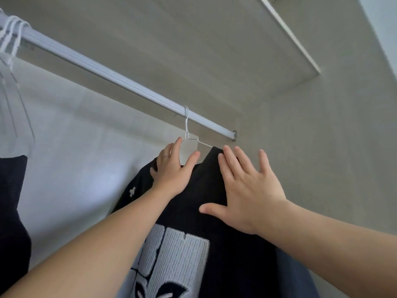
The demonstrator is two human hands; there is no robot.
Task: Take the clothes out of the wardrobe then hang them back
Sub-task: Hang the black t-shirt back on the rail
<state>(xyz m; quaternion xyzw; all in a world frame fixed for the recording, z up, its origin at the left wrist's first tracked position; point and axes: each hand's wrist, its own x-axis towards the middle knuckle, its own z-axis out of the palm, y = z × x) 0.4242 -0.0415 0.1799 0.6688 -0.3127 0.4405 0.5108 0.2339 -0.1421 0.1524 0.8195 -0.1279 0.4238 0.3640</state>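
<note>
Head view: the white wire hanger point(186, 125) has its hook over the rail point(107, 72), near the rail's right end where it meets the wardrobe's side wall; on the hanger hangs the dark knitted garment point(214, 244) with a white pattern, draping down to the bottom edge of the picture; the left hand point(171, 173) lies on the garment's left shoulder, fingers straight, index tip touching the hanger wire just below its neck, thumb out at the collar; the right hand point(242, 196) is spread flat on the right shoulder, fingers apart, gripping nothing; at the rail's far left end several other white hangers point(10, 35) bunch together, with pale and dark clothes below them

The step looks like settling this garment on the rail; to do it well, I would check that the hook sits fully over the rail, not perched on its edge; smooth both shoulders evenly so the knit does not slide off the thin wire; keep the collar centred at the neck; lift the hands off lightly, both together, so the hanger does not swing against the side wall
</note>
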